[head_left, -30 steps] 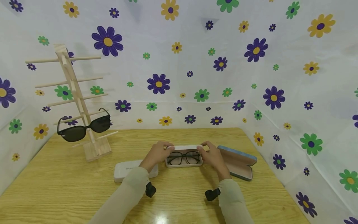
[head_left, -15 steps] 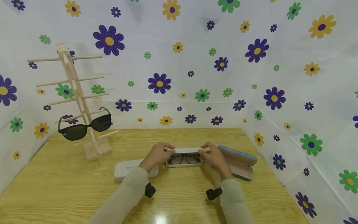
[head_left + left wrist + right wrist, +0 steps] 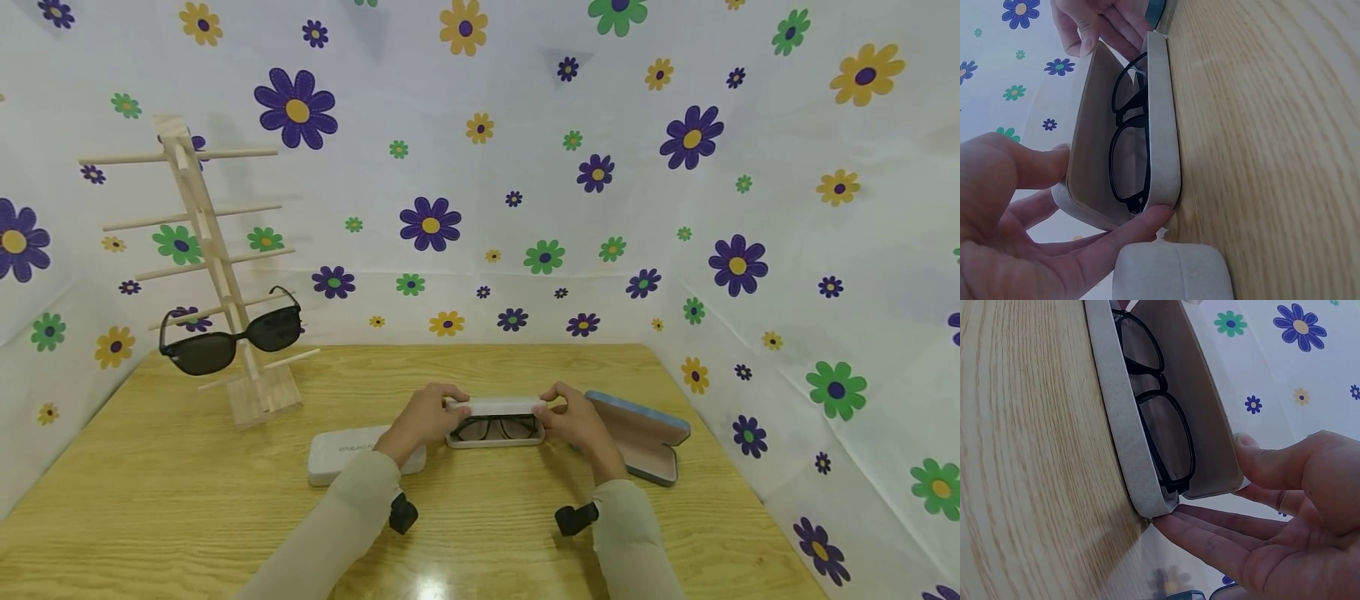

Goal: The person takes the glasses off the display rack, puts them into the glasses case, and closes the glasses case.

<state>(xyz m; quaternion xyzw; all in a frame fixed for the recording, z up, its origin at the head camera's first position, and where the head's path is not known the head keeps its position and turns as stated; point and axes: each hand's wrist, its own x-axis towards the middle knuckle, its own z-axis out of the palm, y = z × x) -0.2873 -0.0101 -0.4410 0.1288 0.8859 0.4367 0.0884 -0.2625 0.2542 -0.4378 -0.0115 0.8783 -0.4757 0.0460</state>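
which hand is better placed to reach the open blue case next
Probably the right hand: the open blue case lies beside it, while the left hand is across the half-open white case. Both hands hold its lid, so the right would first release.

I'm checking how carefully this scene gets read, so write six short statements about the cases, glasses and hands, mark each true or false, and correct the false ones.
1. The left hand and right hand both hold the middle case. True.
2. The middle case is fully shut. False: its lid is partly open, and the glasses show inside.
3. The sunglasses lie on the table. False: they hang on the rack.
4. The blue case is open. True.
5. The left case is closed. True.
6. The blue case is nearer the left hand than the right hand. False: it lies beside the right hand.
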